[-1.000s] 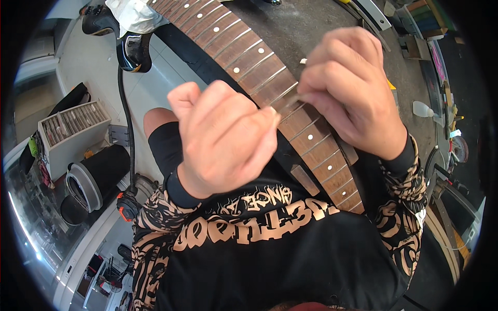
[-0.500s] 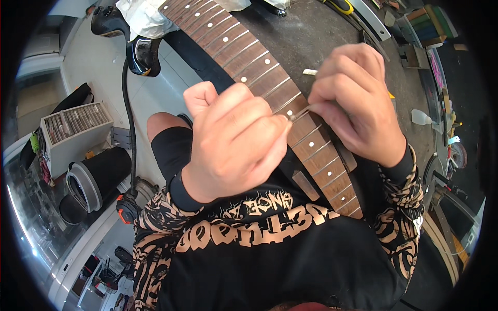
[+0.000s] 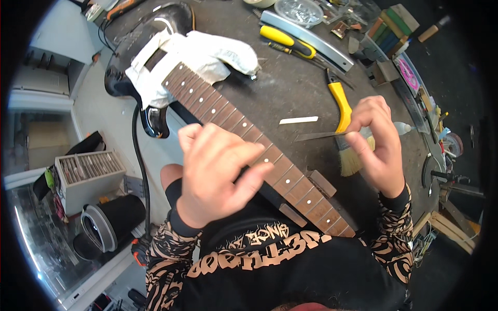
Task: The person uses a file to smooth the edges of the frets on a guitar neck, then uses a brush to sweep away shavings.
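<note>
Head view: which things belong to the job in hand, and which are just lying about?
Likely part of the job:
guitar neck, near the left hand;
thin strip, held in the right hand;
white covering on the guitar body.

Apparently just lying about:
brush;
curved yellow-handled tool;
short white strip;
black bin.

Left hand (image 3: 215, 176) is held loosely curled, thumb (image 3: 252, 181) apart from forefinger (image 3: 248, 151); right hand (image 3: 377, 145) is held pinched.

Can make out pale peach lettering (image 3: 261, 254) across the front of the black shirt (image 3: 311, 274) — a small line and a larger, heavier one — plus a pink marking (image 3: 408, 74) on a container at right, too unclear to read.
</note>
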A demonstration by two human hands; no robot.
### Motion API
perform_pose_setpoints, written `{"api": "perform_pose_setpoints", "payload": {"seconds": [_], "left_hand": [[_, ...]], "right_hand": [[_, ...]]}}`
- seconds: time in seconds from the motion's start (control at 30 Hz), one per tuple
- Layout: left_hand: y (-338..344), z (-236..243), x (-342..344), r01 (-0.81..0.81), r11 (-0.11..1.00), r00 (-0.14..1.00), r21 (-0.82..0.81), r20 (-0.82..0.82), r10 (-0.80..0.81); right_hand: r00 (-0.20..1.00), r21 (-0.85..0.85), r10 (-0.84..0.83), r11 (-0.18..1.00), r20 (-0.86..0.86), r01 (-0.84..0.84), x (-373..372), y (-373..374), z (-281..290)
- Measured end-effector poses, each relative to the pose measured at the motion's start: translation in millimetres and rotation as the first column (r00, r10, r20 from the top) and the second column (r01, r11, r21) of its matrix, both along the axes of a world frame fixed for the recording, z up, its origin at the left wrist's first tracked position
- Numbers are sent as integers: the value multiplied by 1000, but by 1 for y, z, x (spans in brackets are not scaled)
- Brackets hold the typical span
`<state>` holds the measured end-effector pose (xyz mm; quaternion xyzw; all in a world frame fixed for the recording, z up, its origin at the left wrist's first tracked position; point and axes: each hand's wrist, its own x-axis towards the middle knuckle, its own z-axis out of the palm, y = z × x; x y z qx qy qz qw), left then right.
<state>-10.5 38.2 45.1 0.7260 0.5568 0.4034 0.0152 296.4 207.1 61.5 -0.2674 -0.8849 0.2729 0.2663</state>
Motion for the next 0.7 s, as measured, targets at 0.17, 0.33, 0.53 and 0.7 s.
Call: {"api": "perform_pose_setpoints", "payload": {"seconds": [0.17, 0.33, 0.53, 0.7], "left_hand": [[62, 25, -17, -23, 997, 988, -80, -157, 10], [116, 37, -20, 81, 987, 928, -141, -350, -126], [153, 8, 8, 189, 930, 821, -315, -469, -325], [168, 13, 14, 193, 887, 793, -420, -465, -393]], "right_hand": [[918, -326, -396, 868, -1, 374, 32, -18, -29], [898, -265, -440, 865, 9, 426, 36, -16, -52], [917, 93, -396, 916, 47, 391, 22, -12, -68], [919, 124, -392, 915, 34, 385, 20, -12, -71]]}}
